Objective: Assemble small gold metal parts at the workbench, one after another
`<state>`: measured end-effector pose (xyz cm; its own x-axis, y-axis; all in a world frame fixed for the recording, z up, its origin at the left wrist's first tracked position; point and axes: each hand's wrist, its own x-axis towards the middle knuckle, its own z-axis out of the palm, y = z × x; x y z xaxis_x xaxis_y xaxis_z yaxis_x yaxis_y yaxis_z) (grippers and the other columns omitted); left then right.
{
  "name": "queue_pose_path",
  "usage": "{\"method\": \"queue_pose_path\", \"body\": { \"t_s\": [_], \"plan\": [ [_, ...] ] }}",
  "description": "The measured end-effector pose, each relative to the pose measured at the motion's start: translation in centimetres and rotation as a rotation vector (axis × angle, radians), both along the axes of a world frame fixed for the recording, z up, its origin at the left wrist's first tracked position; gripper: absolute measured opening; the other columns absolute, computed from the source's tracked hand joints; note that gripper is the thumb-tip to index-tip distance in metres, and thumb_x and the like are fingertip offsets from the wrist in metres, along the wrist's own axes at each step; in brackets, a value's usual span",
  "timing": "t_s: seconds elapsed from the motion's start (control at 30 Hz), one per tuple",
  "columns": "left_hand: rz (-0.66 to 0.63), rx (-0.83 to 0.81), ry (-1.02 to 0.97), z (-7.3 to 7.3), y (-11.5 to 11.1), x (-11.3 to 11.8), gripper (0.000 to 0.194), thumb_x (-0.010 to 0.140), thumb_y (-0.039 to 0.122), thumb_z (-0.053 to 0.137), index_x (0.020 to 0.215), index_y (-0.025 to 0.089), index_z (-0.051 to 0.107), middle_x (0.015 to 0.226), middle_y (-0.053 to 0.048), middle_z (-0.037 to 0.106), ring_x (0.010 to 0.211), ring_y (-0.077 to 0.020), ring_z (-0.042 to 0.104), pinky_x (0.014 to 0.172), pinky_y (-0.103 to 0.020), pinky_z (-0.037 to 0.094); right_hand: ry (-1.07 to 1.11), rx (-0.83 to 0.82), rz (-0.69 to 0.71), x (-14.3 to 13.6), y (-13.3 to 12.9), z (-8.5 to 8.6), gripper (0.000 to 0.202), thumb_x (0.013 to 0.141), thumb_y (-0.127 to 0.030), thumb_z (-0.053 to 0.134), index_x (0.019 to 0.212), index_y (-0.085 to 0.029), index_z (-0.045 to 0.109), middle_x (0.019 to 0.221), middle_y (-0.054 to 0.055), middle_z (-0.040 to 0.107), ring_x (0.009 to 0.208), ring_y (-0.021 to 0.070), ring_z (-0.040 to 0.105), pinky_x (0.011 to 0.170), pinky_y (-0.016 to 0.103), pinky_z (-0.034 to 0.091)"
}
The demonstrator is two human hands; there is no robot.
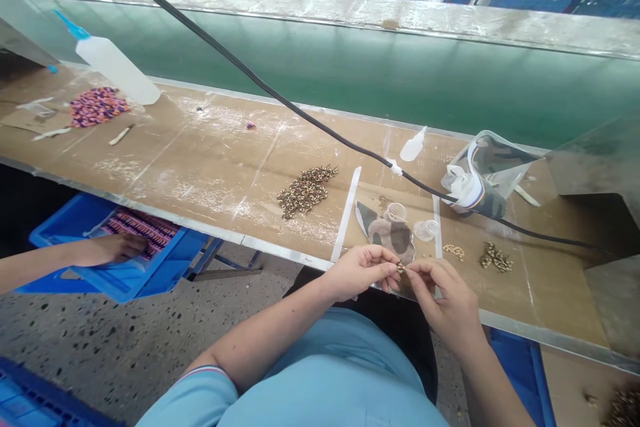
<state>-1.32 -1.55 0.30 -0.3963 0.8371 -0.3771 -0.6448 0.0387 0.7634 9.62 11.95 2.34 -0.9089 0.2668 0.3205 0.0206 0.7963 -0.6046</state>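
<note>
My left hand (pixel 367 271) pinches a small gold-and-dark piece (pixel 400 268) at the table's front edge. Fingertips of my right hand (pixel 443 290) meet the same piece from the other side. Just beyond my hands lies a camouflage-patterned cloth (pixel 385 233), with two small clear cups (pixel 396 212) on and beside it. A larger pile of similar small pieces (pixel 306 192) is to the left, and a smaller pile (pixel 496 257) is to the right. Between that smaller pile and the cloth are tiny beige pieces (pixel 454 252).
A black cable (pixel 280 99) crosses diagonally. A clear bag (pixel 480 177) stands at right, a small white bottle (pixel 413 145) behind. Far left are a large bottle (pixel 117 70) and pink-purple pieces (pixel 99 107). Another person's hand (pixel 113 248) reaches into a blue crate (pixel 185 250).
</note>
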Motion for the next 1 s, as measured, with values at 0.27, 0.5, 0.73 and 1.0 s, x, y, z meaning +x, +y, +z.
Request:
{"method": "queue_pose_path", "body": {
  "t_s": [0.27,0.5,0.73,1.0],
  "plan": [
    [-0.02,-0.076,0.047,0.28,0.16,0.05,0.039,0.064,0.046,0.074,0.076,0.013,0.057,0.058,0.001,0.061,0.049,-0.0083,0.056,0.049,-0.021,0.042,0.002,0.053,0.051,-0.07,0.2,0.15,0.015,0.092,-0.026,0.046,0.083,-0.024,0.058,0.077,0.001,0.064,0.068,0.0124,0.061,0.059,0.023,0.047],
    [-0.022,-0.111,0.071,0.51,0.14,0.2,0.031,0.068,0.039,0.072,0.076,0.012,0.057,0.056,0.001,0.061,0.047,-0.0072,0.054,0.047,-0.02,0.042,-0.021,0.048,0.072,-0.06,0.32,0.26,0.016,0.092,-0.026,0.046,0.082,-0.023,0.058,0.076,0.001,0.064,0.067,0.0123,0.061,0.058,0.022,0.046],
    [-0.001,-0.129,0.092,0.38,0.21,0.45,0.025,0.069,0.033,0.07,0.075,0.013,0.056,0.057,0.001,0.061,0.046,-0.0073,0.055,0.046,-0.019,0.042,-0.081,0.036,0.05,-0.01,0.14,0.05,0.021,0.093,-0.029,0.043,0.08,-0.023,0.057,0.075,0.002,0.063,0.065,0.0129,0.06,0.057,0.023,0.046],
    [-0.012,-0.155,0.103,0.23,0.27,0.43,0.023,0.068,0.03,0.069,0.074,0.013,0.055,0.054,0.002,0.06,0.044,-0.0068,0.054,0.045,-0.019,0.041,-0.025,0.07,0.026,0.1,-0.33,-0.36,0.017,0.093,-0.026,0.043,0.082,-0.022,0.056,0.078,0.002,0.063,0.07,0.013,0.062,0.062,0.022,0.047]
  ]
}}
